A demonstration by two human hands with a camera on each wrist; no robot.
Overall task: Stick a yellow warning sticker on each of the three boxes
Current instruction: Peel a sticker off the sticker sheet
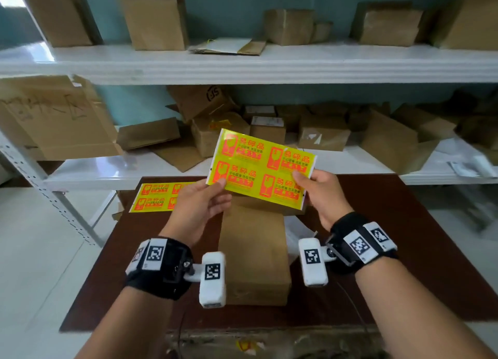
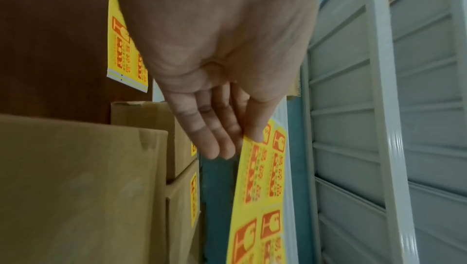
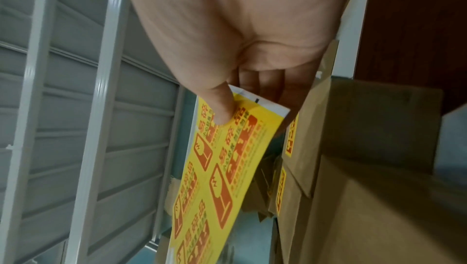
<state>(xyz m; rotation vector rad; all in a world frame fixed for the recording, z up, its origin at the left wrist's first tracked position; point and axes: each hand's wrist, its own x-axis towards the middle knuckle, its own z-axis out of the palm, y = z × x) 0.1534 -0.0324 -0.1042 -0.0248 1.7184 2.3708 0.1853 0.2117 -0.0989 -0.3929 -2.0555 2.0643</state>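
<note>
Sticker sheet [image 1: 260,167] pinched between left hand [image 1: 199,205], right hand [image 1: 323,194] (above box [image 1: 253,253])

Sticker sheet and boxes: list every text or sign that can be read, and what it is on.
"易碎品": each sticker on the held sticker sheet, beside a broken-glass sign; smaller lines blurred.
Same design, blurred: second sheet on the table.
"SF"-like round logo: tilted shelf box.
Handwriting, unreadable: large carton.

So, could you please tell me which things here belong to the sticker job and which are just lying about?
Job: sticker sheet held by left hand and right hand; box; spare sheet.
Lying about: shelf boxes; flat cardboard.
</note>
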